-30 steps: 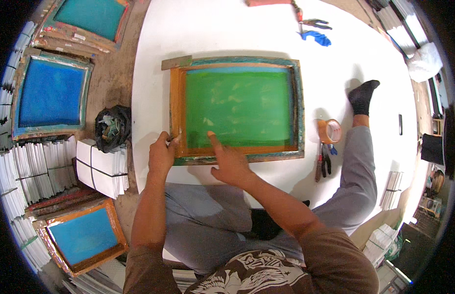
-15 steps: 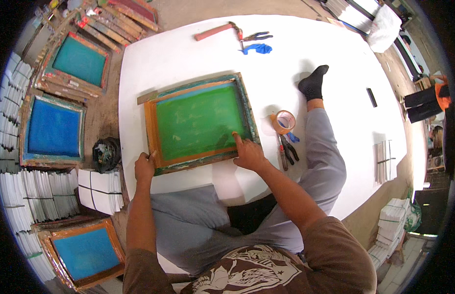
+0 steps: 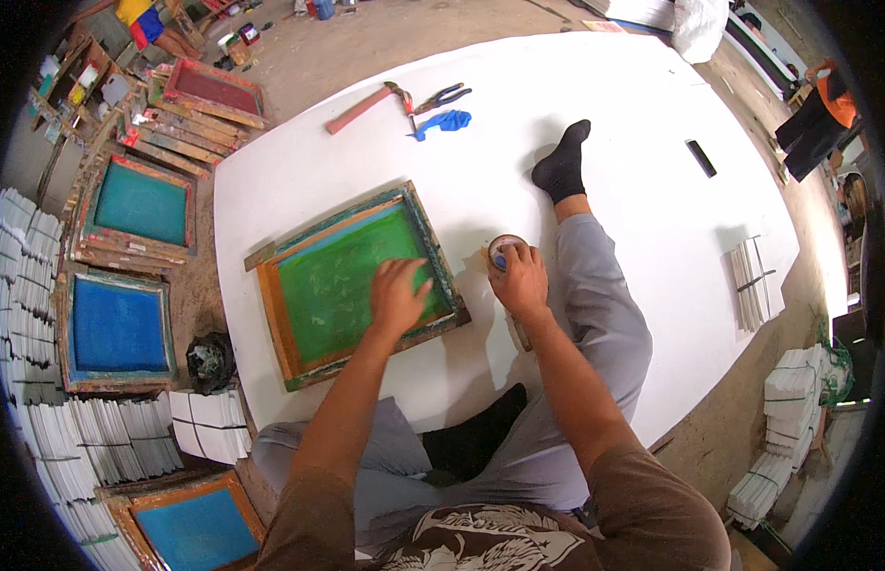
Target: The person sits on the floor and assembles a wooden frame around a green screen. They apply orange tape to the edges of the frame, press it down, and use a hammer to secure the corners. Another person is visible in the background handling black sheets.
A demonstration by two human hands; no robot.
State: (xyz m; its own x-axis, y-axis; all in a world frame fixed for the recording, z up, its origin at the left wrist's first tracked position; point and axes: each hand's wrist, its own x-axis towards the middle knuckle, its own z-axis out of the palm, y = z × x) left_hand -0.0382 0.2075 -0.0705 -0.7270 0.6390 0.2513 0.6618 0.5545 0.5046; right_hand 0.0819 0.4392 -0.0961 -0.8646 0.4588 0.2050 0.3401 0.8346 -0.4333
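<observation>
A screen-printing frame [image 3: 271,314] with green mesh lies tilted on the white sheet before me. Over its mesh is my left hand [image 3: 399,297], fingers apart and holding nothing. My right hand [image 3: 523,284] has its fingers closed around a roll of brown tape [image 3: 500,249] just right of the frame. Below that hand a tool handle [image 3: 518,331] shows in part; the rest of the tool is hidden under the hand and wrist. My leg in grey trousers [image 3: 599,276] stretches out beside the tape.
Farther off on the white sheet [image 3: 642,114] lie a hammer [image 3: 361,108], pliers [image 3: 442,98], a blue cloth scrap [image 3: 444,124] and a black bar [image 3: 700,158]. A tied paper bundle [image 3: 755,285] stands right. More frames [image 3: 119,328] and paper stacks [image 3: 109,433] line the left. A person [image 3: 818,124] stands far right.
My left hand has left the frame's near left corner and moved right, over the mesh. My right hand has gone from the frame's edge to the tape roll and taken hold. The view has shifted.
</observation>
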